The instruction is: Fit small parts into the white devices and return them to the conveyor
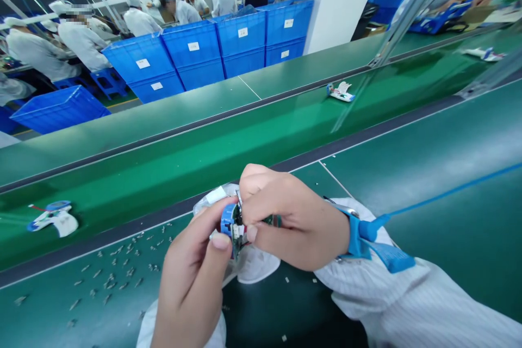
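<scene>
Over the near green bench mat point(440, 136), the two hands are together, both clamped on a small round housing point(229, 222) with a blue rim, held just above the mat near the middle of the view. That blue rim faces left against the left hand point(191, 277), whose thumb presses on it from below. A circuit board point(238, 234) sits inside the housing. Its long axis seems to stand roughly upright and slightly tilted, though the fingers hide much of it. The right hand point(293, 217) reaches in from the right, fingers curled over the housing. Around that wrist is a blue antistatic strap point(359, 234), with a thin blue cord point(457, 187) running off to the right above a white striped sleeve point(408, 304). Small metal parts point(114, 277) lie scattered on the mat to the left. Beyond, a green conveyor belt point(204, 141) carries a white-and-blue item point(340, 92). Stacked blue crates point(240, 38) and people in white coats and caps point(138, 22) stand further off.
</scene>
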